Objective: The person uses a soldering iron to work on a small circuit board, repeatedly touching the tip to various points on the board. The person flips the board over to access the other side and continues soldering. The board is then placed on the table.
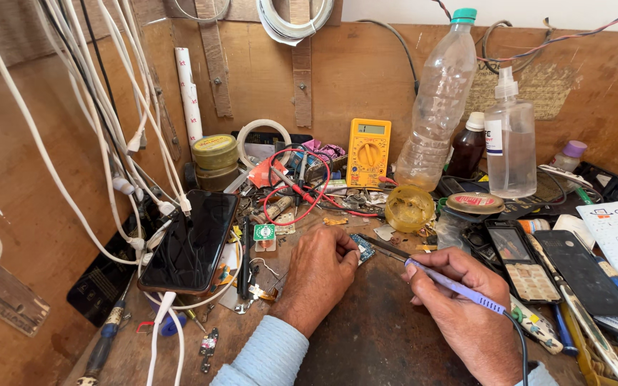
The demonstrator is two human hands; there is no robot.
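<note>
My left hand (317,275) rests on the wooden bench (373,329), its fingers pinning a small blue circuit board (363,248) down. My right hand (463,300) grips a purple-handled soldering iron (452,284) like a pen. The iron's dark metal tip (384,248) points left and reaches the board's right edge. A black cord runs from the iron's handle back past my right wrist. Both sleeves are light blue.
A black smartphone (193,243) leans at left among white cables (109,136). A yellow multimeter (368,151), plastic bottle (438,100), spray bottle (509,143), brown bottle (468,149) and tins stand behind. Keypad phone (520,261), phone parts and screwdrivers crowd the right.
</note>
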